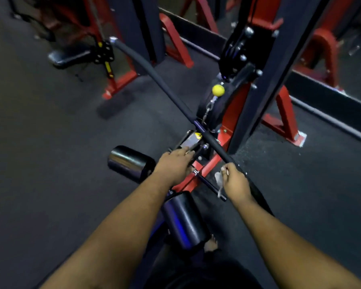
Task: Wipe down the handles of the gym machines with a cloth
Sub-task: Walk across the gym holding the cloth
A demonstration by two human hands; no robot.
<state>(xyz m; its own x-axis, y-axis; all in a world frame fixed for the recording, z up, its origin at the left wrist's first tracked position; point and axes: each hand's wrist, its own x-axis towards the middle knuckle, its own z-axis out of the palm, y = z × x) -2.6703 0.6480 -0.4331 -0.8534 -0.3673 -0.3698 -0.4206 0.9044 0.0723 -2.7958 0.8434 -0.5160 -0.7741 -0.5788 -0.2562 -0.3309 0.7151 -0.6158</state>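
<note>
Right hand point(236, 180) pinched cloth point(218, 177) against bar point(154, 80) end (left hand point(175, 165) fingers flat on frame); firmer wrap advisable.

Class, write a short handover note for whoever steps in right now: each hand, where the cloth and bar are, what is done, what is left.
Right hand: grips the small pale cloth on the near end of the long black padded pull-down bar.
Left hand: fingers straight, resting on the machine's black-and-red frame by the two black roller pads.
Done: cannot tell how much is wiped.
Left: probably the bar's far end, then other machines.
</note>
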